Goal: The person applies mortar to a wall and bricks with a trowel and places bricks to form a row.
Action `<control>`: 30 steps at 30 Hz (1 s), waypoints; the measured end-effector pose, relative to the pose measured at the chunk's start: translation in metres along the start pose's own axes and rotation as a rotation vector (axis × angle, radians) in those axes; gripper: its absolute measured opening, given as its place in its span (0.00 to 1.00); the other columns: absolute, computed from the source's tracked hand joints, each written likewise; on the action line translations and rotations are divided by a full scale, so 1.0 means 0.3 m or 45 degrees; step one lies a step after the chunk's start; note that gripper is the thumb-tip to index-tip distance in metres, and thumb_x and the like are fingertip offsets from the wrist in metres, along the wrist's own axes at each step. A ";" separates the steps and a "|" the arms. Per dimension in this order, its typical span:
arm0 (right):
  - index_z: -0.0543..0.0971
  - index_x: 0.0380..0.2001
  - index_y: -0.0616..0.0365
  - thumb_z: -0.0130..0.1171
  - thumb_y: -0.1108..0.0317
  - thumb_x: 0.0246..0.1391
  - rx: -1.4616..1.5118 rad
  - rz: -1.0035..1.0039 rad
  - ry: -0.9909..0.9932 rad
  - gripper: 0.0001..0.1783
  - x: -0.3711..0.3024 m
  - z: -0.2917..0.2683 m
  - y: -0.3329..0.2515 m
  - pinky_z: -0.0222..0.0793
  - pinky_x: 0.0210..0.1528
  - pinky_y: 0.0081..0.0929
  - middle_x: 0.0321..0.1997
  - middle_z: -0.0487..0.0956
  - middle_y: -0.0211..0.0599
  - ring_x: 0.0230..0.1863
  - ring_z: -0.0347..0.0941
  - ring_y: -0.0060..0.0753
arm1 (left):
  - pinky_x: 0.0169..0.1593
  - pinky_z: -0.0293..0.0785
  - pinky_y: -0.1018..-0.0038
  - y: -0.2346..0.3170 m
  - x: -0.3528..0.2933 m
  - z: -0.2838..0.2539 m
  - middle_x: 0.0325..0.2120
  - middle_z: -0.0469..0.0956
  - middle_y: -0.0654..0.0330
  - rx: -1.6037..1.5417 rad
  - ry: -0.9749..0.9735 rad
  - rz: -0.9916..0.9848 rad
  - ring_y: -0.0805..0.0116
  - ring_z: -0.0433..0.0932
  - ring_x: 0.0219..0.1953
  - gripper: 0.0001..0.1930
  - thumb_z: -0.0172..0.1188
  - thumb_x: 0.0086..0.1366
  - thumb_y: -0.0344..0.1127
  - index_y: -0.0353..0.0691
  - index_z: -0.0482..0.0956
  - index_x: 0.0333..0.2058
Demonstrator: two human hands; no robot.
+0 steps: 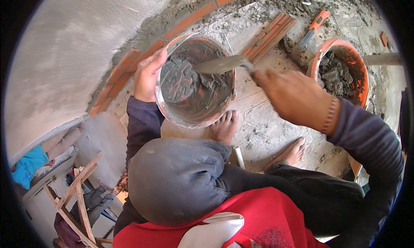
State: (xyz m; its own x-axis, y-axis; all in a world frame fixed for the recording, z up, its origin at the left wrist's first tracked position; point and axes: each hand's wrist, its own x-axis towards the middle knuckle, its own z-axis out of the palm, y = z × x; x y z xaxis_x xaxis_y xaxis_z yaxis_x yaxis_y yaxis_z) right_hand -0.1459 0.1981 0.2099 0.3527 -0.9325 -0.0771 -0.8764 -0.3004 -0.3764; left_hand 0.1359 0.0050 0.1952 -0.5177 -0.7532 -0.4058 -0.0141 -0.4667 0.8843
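Observation:
My left hand (148, 75) grips the left rim of an orange bucket (233, 84), thumb over the edge, tilting its mouth toward me. Wet grey mortar (177, 77) coats the inside of that bucket. A trowel (220, 65) is in my right hand (297, 97), its fingers closed round the handle. The trowel's blade reaches over the rim, its tip at the mortar. Part of the handle is hidden inside my fist.
A second orange bucket (365, 86) with lumpy mortar stands at the right. Bricks (271, 37) and an orange-handled tool (315, 26) lie beyond. A curved brick course (189, 20) runs along the plastered wall (82, 45). My bare foot (226, 127) is beside the bucket; wooden frame pieces (79, 200) stand lower left.

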 end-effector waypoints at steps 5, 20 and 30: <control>0.72 0.42 0.67 0.52 0.65 0.55 -0.277 -0.120 0.240 0.16 0.248 0.118 -0.086 0.74 0.26 0.28 0.31 0.78 0.42 0.28 0.80 0.35 | 0.55 0.70 0.73 0.021 0.047 0.025 0.49 0.77 0.53 -0.062 -0.111 -0.029 0.68 0.76 0.50 0.22 0.51 0.69 0.36 0.25 0.71 0.55; 0.70 0.41 0.74 0.49 0.74 0.54 0.252 0.141 -0.264 0.14 0.214 0.286 -0.157 0.77 0.32 0.41 0.26 0.78 0.52 0.29 0.80 0.51 | 0.56 0.65 0.77 -0.036 0.025 -0.039 0.47 0.77 0.55 0.135 -0.033 0.197 0.72 0.74 0.49 0.21 0.54 0.68 0.34 0.24 0.72 0.54; 0.76 0.34 0.71 0.52 0.74 0.50 0.496 0.159 -0.008 0.10 0.216 0.293 -0.251 0.77 0.37 0.40 0.30 0.80 0.52 0.34 0.80 0.52 | 0.57 0.66 0.74 -0.040 0.006 -0.026 0.48 0.76 0.52 0.159 -0.051 0.191 0.69 0.74 0.49 0.22 0.52 0.68 0.36 0.21 0.70 0.54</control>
State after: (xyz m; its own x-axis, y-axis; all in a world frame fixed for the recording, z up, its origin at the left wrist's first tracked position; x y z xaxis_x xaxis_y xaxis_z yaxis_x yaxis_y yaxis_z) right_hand -0.0283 0.1780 0.1522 0.2543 -0.9554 -0.1500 -0.7234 -0.0850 -0.6852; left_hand 0.1419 0.0056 0.1821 -0.5557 -0.7898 -0.2596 -0.0391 -0.2871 0.9571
